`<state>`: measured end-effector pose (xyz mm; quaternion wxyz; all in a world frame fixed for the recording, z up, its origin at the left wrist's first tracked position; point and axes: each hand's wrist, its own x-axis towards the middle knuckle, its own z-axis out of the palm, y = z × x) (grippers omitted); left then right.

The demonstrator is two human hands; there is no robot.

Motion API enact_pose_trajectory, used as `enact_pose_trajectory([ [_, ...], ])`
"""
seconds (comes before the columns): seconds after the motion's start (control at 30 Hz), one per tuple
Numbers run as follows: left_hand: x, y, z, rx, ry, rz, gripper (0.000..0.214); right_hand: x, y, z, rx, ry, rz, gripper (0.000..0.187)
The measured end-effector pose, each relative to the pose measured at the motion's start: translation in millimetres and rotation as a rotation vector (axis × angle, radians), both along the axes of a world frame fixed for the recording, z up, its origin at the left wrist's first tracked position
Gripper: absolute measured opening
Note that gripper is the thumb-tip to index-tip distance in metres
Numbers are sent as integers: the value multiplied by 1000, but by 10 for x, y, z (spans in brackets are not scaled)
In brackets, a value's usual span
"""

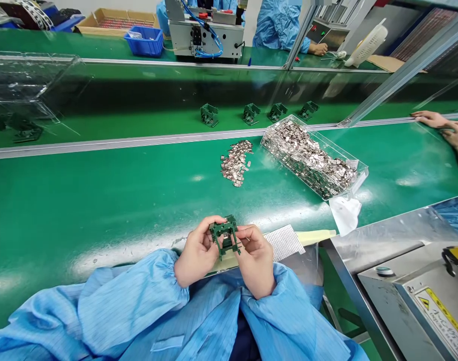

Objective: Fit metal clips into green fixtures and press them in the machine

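Observation:
Between my two hands, just above the table's near edge, is a dark green plastic frame part [228, 229] with an open middle and thin legs. My left hand [198, 250] grips its left side with thumb and fingers. On the other side, my right hand [257, 258] pinches it between thumb and fingertips. Beyond them a loose pile of small metal pieces [235, 163] lies on the green table [112, 200]. A clear plastic tray [359, 178] full of similar metal pieces stands to the right of the pile.
Several similar green parts [250, 114] stand in a row behind the metal rail [139, 143]. Right of my hand lie a silvery ribbed sheet [285, 242] and a yellow strip [315, 236]. White paper [345, 214] touches the tray. A metal machine [413, 286] is at right; another person's hands [445, 125] rest beyond.

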<state>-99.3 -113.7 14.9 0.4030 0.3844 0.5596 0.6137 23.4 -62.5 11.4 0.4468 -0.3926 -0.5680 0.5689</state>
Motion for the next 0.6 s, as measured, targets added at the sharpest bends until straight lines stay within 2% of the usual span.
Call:
enact_pose_trajectory([
  [0.13,31,-24,9,-2,48,21,27,25,-29,-2,-70,13,-7,15],
  [0.27,120,-55,25,16,126,-13,27,107,-89,27,-83,44,-48,12],
  [0.33,183,-59,48,31,165,-64,26,207,-123,75,-59,66,-69,10],
  [0.43,284,10,106,37,213,-210,25,484,-169,117,-4,54,-87,8],
  [0.5,367,140,153,32,241,-317,26,747,-188,61,20,-2,-183,12],
  [0.6,555,469,194,23,253,-436,30,1138,-152,-167,-32,-100,-451,26],
])
